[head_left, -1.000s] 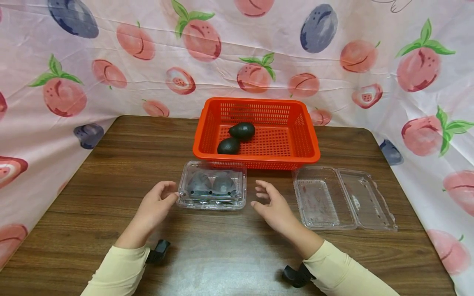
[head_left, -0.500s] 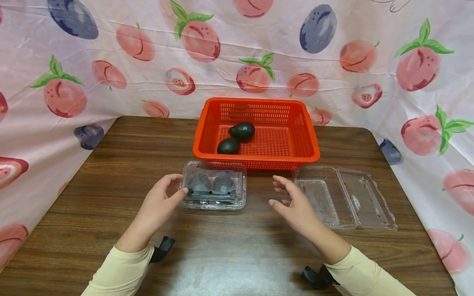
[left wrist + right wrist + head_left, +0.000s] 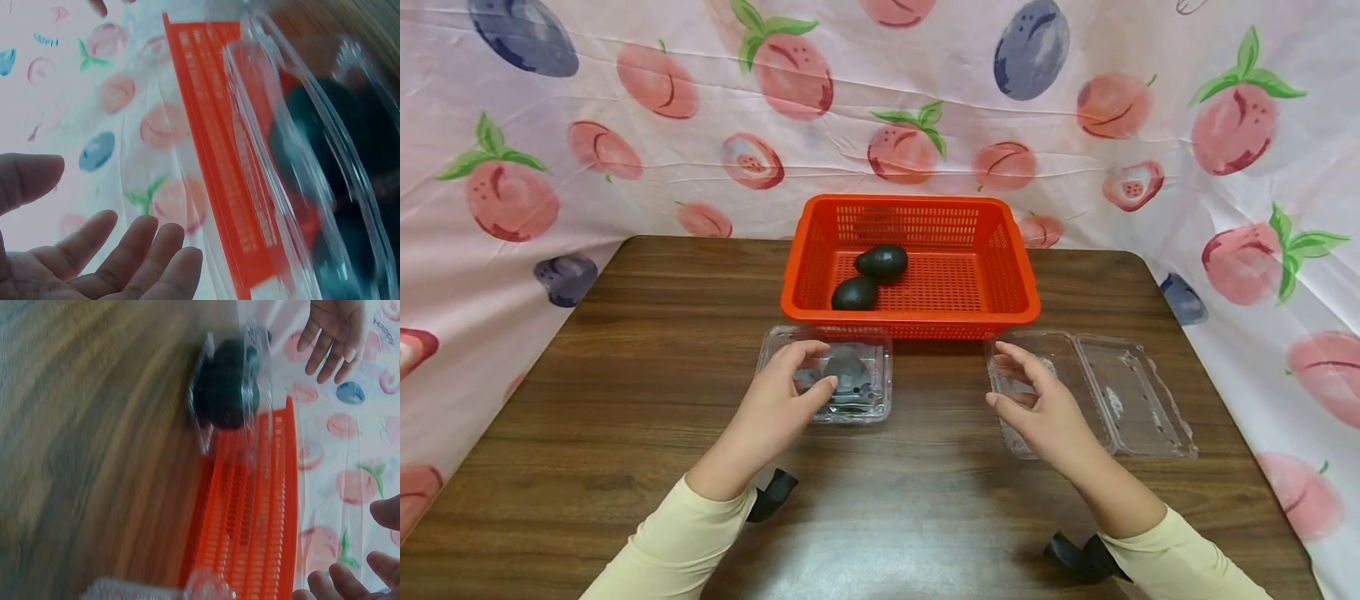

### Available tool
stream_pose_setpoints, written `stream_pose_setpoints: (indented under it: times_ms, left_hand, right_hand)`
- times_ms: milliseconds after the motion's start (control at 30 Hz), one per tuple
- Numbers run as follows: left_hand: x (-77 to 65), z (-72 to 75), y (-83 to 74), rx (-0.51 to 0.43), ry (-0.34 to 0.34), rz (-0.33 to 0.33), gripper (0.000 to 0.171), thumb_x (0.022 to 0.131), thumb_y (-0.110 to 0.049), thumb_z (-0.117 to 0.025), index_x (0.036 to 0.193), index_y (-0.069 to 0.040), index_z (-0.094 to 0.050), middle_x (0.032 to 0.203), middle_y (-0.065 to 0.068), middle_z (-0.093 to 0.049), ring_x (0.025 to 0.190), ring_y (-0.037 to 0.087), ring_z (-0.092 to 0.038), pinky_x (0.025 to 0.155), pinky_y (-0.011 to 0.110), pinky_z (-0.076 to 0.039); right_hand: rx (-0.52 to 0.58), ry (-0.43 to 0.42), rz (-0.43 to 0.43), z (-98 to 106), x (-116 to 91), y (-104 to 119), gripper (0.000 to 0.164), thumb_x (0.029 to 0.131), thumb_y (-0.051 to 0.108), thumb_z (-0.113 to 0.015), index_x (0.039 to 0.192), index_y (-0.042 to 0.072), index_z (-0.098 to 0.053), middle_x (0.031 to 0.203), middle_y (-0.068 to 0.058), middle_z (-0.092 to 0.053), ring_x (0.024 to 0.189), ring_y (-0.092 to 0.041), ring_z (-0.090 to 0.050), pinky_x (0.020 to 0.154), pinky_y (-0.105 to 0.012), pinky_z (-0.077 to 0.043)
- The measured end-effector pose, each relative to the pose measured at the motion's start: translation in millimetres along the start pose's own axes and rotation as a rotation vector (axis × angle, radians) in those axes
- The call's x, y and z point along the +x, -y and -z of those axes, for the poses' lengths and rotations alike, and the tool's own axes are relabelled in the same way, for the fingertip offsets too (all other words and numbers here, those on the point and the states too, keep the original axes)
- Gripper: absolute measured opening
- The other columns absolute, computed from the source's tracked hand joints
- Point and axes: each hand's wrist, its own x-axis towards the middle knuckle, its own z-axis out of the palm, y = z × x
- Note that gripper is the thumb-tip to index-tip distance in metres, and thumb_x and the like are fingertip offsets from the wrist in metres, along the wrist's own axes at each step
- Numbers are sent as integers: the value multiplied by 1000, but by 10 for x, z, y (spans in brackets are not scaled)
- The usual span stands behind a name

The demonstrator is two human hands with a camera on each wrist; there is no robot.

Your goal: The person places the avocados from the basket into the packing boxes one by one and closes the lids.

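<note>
My left hand (image 3: 778,408) hovers over a closed clear plastic clamshell box (image 3: 880,392), its fingers loosely bent and holding nothing. Dark avocados (image 3: 319,137) show through that box in the left wrist view. Over on the right, my right hand (image 3: 1052,417) is held above an open clear clamshell box (image 3: 1146,408), hiding part of its base. Nothing lies between the right thumb and fingers. Behind both boxes stands a red plastic basket (image 3: 1026,308) with two dark avocados (image 3: 882,262) at its left side.
A brown wooden table (image 3: 587,375) carries everything. A fruit-print cloth (image 3: 955,50) hangs behind the table and along its sides. The closed box sits close against the basket's front wall.
Both hands have moved right: the left from beside the closed box to over it, the right from beside it to over the open box. The camera view has shifted slightly. The boxes stay put.
</note>
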Motion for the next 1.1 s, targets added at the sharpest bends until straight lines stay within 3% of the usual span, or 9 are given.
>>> stream_pose_setpoints:
  times_ms: [333,600,900,1100]
  left_hand:
    - [133,-418,-251,-3,71,-63,39,88,-13,-66,125,-5,-56,120,14,-57,110,30,-56,89,45,-46]
    - [182,-703,-436,-28,162,-121,38,88,-14,-65,123,-3,-56,119,13,-58,109,27,-55,93,43,-45]
    - [215,-1052,-512,-11,256,-124,40,88,-15,-65,123,0,-55,117,13,-59,109,28,-58,93,42,-46]
    - [206,-1256,-497,-14,308,-88,41,88,-17,-67,123,0,-54,119,14,-58,108,28,-57,91,41,-47]
  right_hand:
    - [-91,-54,-27,291,-3,-98,60,91,6,-64,143,-2,-36,136,-26,-48,126,-39,-46,96,-53,-44]
    - [-154,-88,-50,458,21,-193,62,90,7,-64,144,-3,-34,134,-28,-47,124,-40,-45,96,-56,-42]
    - [-209,-100,-86,702,15,-323,62,91,6,-63,142,-9,-32,136,-34,-42,127,-47,-39,99,-62,-36]
    - [-284,-69,-125,836,25,-464,63,92,10,-62,142,-12,-30,137,-36,-39,128,-50,-37,97,-64,-37]
